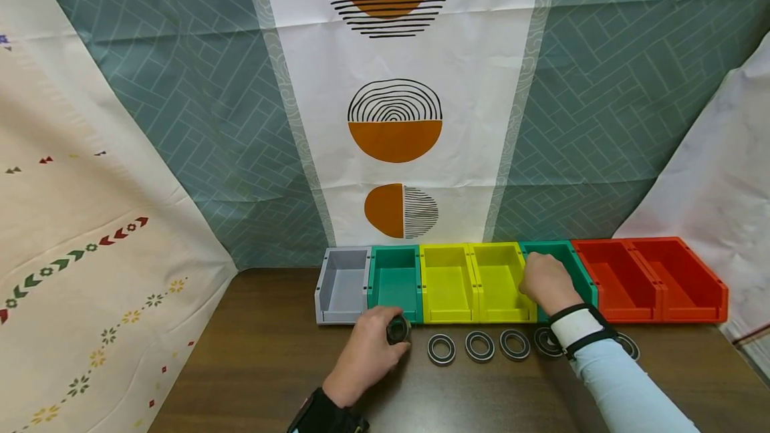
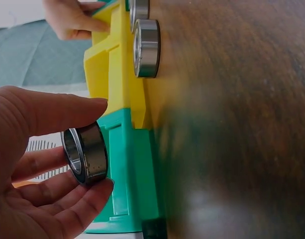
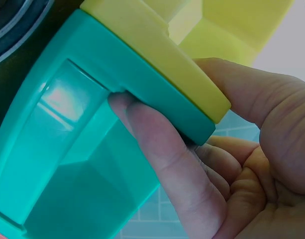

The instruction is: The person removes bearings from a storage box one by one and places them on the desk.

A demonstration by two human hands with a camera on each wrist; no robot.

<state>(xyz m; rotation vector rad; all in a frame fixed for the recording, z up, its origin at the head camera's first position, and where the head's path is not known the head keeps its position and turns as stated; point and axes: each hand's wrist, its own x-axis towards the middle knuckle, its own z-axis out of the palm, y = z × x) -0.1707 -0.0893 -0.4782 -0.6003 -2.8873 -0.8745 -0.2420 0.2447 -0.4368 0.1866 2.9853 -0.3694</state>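
My left hand (image 1: 368, 354) holds a metal ball bearing (image 2: 95, 154) between thumb and fingers, in front of the left green bin (image 2: 120, 169). In the head view that bearing (image 1: 398, 330) is tilted up above the table. My right hand (image 1: 547, 284) grips the touching side walls of the right green bin (image 3: 48, 124) and the yellow bin (image 3: 192, 79) beside it. The right wrist view shows the thumb on the yellow side and fingers inside the green bin. More bearings (image 1: 431, 351) lie flat in a row before the bins, some partly hidden by the right wrist.
Bins stand side by side along the back of the brown table (image 1: 252, 353): a grey bin (image 1: 343, 286) at the left end, another yellow bin (image 1: 446, 286) mid-row, two red bins (image 1: 692, 282) at the right. Patterned cloth (image 1: 180, 85) hangs behind.
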